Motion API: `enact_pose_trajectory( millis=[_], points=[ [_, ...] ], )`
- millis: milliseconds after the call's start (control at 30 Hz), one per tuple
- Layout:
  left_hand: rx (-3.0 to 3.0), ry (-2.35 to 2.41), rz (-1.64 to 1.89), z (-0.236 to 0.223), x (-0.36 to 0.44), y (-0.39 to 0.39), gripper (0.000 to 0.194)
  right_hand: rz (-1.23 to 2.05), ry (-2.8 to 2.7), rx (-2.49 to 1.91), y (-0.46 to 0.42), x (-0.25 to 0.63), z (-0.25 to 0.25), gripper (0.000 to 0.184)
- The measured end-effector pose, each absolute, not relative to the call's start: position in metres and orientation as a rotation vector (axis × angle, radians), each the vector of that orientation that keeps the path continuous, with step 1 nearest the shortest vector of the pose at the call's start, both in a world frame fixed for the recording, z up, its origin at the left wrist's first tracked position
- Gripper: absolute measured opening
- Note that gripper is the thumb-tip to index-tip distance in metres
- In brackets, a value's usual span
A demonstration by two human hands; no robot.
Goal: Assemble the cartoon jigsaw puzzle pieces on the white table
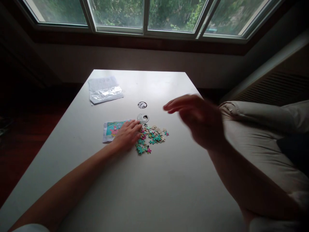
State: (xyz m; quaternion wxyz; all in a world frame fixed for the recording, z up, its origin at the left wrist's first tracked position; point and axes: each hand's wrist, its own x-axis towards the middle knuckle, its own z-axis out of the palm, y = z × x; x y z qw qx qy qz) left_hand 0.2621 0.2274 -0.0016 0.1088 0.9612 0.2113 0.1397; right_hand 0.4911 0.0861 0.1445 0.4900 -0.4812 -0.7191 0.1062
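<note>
On the white table lies a loose pile of jigsaw puzzle pieces [155, 137], mostly teal, with some pink and pale ones. My left hand [127, 133] rests flat at the pile's left edge, fingers stretched out over part of a colourful packet [109, 130]. Its fingertips reach the nearest pieces; the palm side is hidden. Raised above the table to the right of the pile, my right hand [198, 119] is slightly blurred. Its fingers extend to the left, apart from the pieces, and nothing shows in it.
Two round flat items [143, 118] lie just beyond the pile, one behind the other. A clear plastic bag with paper [105, 90] sits at the table's far left. Beside the right edge of the table [154, 193] is a beige cushioned seat [251, 135]. Windows [118, 13] line the far wall.
</note>
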Motion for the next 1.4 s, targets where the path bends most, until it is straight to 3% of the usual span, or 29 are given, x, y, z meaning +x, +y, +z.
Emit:
enact_pose_trajectory(
  millis=[133,233,367,733,1067,1400],
  points=[
    [2.822,0.653,0.439,-0.007,0.257,0.229,0.035,0.357,-2.023,-1.261,0.113,0.475,0.071,0.016],
    [2.811,0.661,0.48,-0.009,0.252,0.231,0.036,0.308,-2.111,-1.364,0.126,0.469,0.018,0.022],
    [2.763,0.699,0.512,-0.008,0.247,0.231,0.034,0.168,-2.149,-1.417,0.137,0.468,-0.017,0.029],
    [2.769,0.745,0.478,0.0,0.249,0.226,0.019,0.061,-2.117,-1.256,0.138,0.503,-0.016,0.018],
    [2.72,0.729,0.54,-0.001,0.251,0.223,0.012,0.105,-1.905,-1.568,0.118,0.503,-0.004,0.015],
    [2.723,0.655,0.494,0.001,0.25,0.223,0.008,-0.048,-2.101,-1.71,0.116,0.481,-0.011,0.019]
  ],
)
